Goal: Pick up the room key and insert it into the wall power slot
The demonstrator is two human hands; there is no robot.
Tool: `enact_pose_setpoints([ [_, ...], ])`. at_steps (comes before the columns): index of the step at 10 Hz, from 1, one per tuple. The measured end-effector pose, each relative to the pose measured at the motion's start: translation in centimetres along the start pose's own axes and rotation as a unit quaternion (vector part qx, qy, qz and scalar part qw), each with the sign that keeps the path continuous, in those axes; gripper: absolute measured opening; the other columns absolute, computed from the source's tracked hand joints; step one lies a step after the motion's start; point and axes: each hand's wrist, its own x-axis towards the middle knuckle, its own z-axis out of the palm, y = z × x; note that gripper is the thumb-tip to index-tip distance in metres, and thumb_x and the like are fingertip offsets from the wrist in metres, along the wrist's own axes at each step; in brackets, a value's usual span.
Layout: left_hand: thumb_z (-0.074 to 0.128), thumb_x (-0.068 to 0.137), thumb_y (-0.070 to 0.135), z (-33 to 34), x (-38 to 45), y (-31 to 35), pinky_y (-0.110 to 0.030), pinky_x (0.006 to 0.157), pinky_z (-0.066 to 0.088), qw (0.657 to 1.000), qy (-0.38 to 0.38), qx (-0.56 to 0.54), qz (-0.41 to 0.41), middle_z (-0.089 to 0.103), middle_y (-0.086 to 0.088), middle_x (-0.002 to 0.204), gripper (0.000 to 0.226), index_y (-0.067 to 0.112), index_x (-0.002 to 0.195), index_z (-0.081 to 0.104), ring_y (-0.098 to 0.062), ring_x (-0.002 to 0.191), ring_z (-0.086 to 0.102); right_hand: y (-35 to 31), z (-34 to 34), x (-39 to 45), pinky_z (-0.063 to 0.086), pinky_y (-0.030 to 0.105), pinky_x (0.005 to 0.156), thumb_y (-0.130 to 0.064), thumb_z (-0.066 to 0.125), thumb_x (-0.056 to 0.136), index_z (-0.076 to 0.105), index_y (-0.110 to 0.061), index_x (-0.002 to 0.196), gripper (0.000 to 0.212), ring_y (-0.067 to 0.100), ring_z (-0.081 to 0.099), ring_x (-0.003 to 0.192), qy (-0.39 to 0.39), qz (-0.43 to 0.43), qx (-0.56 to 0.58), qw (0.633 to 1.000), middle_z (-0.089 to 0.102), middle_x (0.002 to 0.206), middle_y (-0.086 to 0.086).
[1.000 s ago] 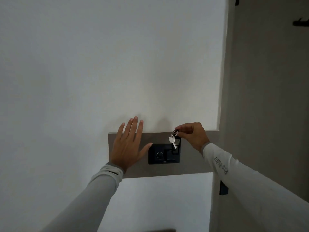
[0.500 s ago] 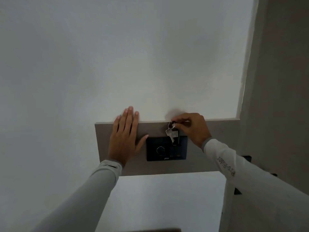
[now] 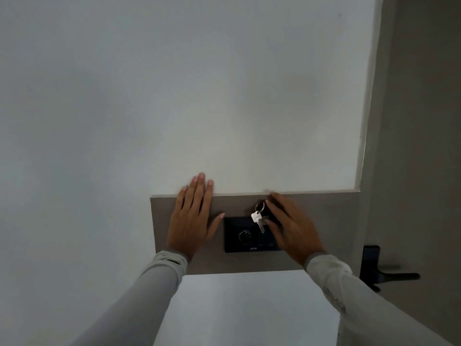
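A silver room key (image 3: 258, 219) on a metal ring hangs in front of the black wall power panel (image 3: 243, 236), at its upper right part. The panel has a round dial and sits on a grey-brown backing board (image 3: 234, 203). My right hand (image 3: 290, 226) is spread flat over the panel's right side, fingers apart, just right of the key ring and not gripping it. My left hand (image 3: 192, 218) lies flat on the board left of the panel, fingers together and pointing up, thumb near the panel's edge. What holds the key up is hidden.
A white wall (image 3: 174, 96) fills most of the view. At the right stands a brown door (image 3: 419, 146) with a black lock plate and lever handle (image 3: 381, 270), close to my right sleeve.
My right hand has let go of the key ring and spread out flat; the key now hangs at the panel on its own. My left hand stays flat on the board.
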Motion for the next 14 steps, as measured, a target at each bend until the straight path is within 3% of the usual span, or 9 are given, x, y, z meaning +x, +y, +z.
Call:
enact_pose_setpoints([
  [2,0.047,0.106,0.056,-0.1,-0.1,0.2,-0.060,0.124,0.039,1.000,-0.002,0.002,-0.007,0.030,-0.027,0.170,0.080,0.000,0.162,0.030,-0.040,0.159,0.029,-0.3,-1.0,0.4,0.043,0.042,0.113,-0.061,0.052,0.093,0.043,-0.015,0.150,0.074,0.031,0.047,0.140,-0.047,-0.022,-0.053,0.997,0.045,0.156,0.013],
  [5,0.038,0.107,0.059,-0.1,0.1,0.1,-0.059,0.125,0.038,1.000,-0.020,0.009,-0.007,0.027,-0.025,0.172,0.081,0.001,0.162,0.029,-0.038,0.160,0.027,-1.5,-0.4,0.1,0.036,0.051,0.119,-0.071,0.050,0.089,0.047,-0.009,0.147,0.085,0.029,0.035,0.151,-0.070,0.007,-0.060,0.996,0.038,0.161,0.012],
  [7,0.036,0.108,0.060,0.2,0.0,0.2,-0.060,0.126,0.036,1.000,-0.028,0.007,-0.010,0.025,-0.025,0.173,0.082,0.001,0.163,0.026,-0.039,0.161,0.024,-2.1,0.6,-0.6,0.026,0.053,0.125,-0.082,0.043,0.084,0.032,-0.004,0.154,0.105,0.028,0.016,0.157,-0.095,0.032,-0.088,0.991,0.023,0.167,0.015],
  [10,0.032,0.105,0.063,0.1,-0.1,0.2,-0.060,0.129,0.032,0.999,-0.049,-0.002,-0.014,0.017,-0.023,0.175,0.086,0.004,0.166,0.018,-0.037,0.163,0.015,-2.0,1.3,-1.1,0.018,0.056,0.127,-0.084,0.039,0.083,0.025,-0.009,0.157,0.106,0.031,0.001,0.159,-0.118,0.028,-0.086,0.989,0.006,0.170,0.016],
  [14,0.032,0.102,0.066,-4.6,-2.8,2.8,-0.060,0.123,0.041,0.996,-0.088,-0.009,-0.033,0.031,-0.023,0.171,0.087,0.003,0.162,0.032,-0.037,0.158,0.030,-2.8,-1.6,-0.2,0.012,0.054,0.129,-0.089,0.022,0.081,0.010,-0.017,0.160,0.108,0.028,-0.010,0.158,-0.232,0.059,-0.082,0.968,-0.008,0.170,0.012],
])
